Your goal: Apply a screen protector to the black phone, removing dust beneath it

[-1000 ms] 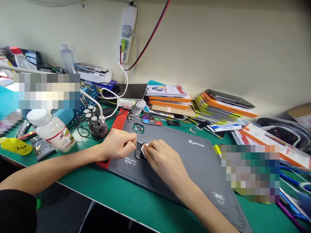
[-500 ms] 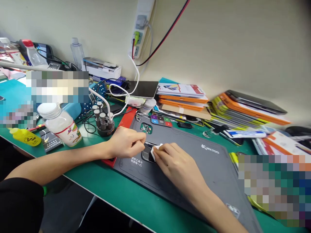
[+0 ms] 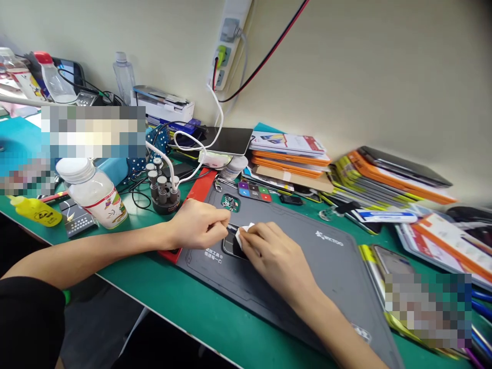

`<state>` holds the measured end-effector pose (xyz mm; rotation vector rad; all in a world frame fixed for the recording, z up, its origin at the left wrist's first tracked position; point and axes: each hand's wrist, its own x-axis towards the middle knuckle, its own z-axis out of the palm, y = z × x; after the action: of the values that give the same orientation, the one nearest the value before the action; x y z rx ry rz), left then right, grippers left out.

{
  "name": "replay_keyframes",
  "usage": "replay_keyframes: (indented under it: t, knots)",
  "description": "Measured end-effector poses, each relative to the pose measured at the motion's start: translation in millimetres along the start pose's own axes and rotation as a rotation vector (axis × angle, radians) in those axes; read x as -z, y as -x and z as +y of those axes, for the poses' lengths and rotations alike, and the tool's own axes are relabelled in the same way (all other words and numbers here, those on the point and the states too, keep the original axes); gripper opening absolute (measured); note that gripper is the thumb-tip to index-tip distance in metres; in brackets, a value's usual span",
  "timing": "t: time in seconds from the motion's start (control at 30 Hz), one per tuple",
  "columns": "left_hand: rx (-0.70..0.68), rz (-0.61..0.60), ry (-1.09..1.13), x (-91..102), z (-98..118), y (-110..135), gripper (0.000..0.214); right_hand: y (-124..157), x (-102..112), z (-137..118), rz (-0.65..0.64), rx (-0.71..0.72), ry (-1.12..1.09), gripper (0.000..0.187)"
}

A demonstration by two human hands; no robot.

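Observation:
A small dark phone-like device [image 3: 229, 246] lies on the grey work mat [image 3: 326, 261]. My left hand [image 3: 200, 225] is closed, its fingertips pinching the device's left edge. My right hand [image 3: 274, 251] is closed on a small white wipe [image 3: 241, 232] and presses it onto the device's face. Most of the device is hidden under my fingers.
A white plastic bottle [image 3: 94, 195], a yellow bottle [image 3: 36, 211] and a black holder of screwdriver bits [image 3: 163, 188] stand at the left. Stacks of orange and yellow packets [image 3: 292, 159] line the wall. A phone [image 3: 388, 259] lies at the right. White cables [image 3: 192, 148] hang from a power strip [image 3: 230, 46].
The camera has swung a little, so the scene shifted right. My right hand with the wipe has slid slightly over the device; my left hand keeps its hold.

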<state>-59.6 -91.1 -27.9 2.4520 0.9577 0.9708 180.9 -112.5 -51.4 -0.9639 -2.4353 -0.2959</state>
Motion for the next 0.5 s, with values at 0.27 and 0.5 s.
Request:
replay_keyframes:
  t: [0.27,0.5]
  knots:
    - [-0.003,0.004,-0.001,0.7,-1.3,-1.7,0.022,-5.6,-5.0,-1.0,-0.029,0.013,0.014,0.024]
    - [-0.005,0.003,-0.010,0.4,-0.6,-1.8,0.023,-4.9,-6.2,-0.4,-0.020,-0.011,0.011,0.023]
